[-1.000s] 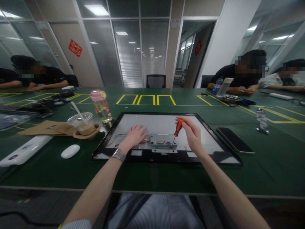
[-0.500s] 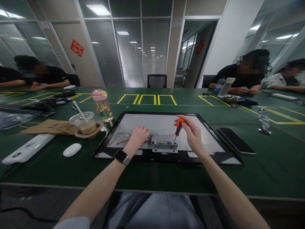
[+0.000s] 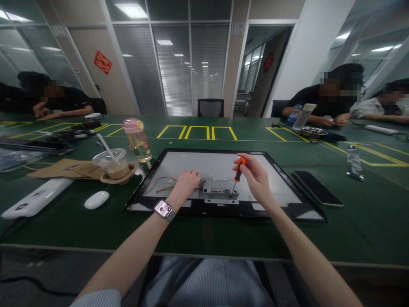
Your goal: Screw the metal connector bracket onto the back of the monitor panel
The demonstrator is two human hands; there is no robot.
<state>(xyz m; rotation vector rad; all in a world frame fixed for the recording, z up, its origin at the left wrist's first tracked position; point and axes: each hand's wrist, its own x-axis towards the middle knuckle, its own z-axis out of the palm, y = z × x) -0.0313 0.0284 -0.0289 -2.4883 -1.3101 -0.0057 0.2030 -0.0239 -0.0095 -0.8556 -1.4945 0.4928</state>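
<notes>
My right hand [image 3: 256, 175] is closed around an orange and black screwdriver [image 3: 239, 168], its shaft pointing down. The tip meets the right end of a metal bracket [image 3: 220, 195] holding a board with connector ports. At the bracket's left end, my left hand [image 3: 188, 184] has its fingers curled against it; the fingertips are partly hidden. Thin cables [image 3: 161, 181] run out to the left of that hand. Under all this lies a flat display panel [image 3: 204, 164] with a pale back and black frame. A smartwatch [image 3: 164, 209] is on my left wrist.
Left of the panel are a pink-lidded bottle [image 3: 138, 140], a plastic cup [image 3: 113, 164] in a carton holder, a white mouse [image 3: 96, 200] and a white power strip [image 3: 38, 198]. A black phone [image 3: 316, 187] lies close on the right. Several people sit farther along the green table [image 3: 361, 230].
The watch screen has lit up. Both hands and the screwdriver stay in nearly the same place. At the far left, a person's hand has risen.
</notes>
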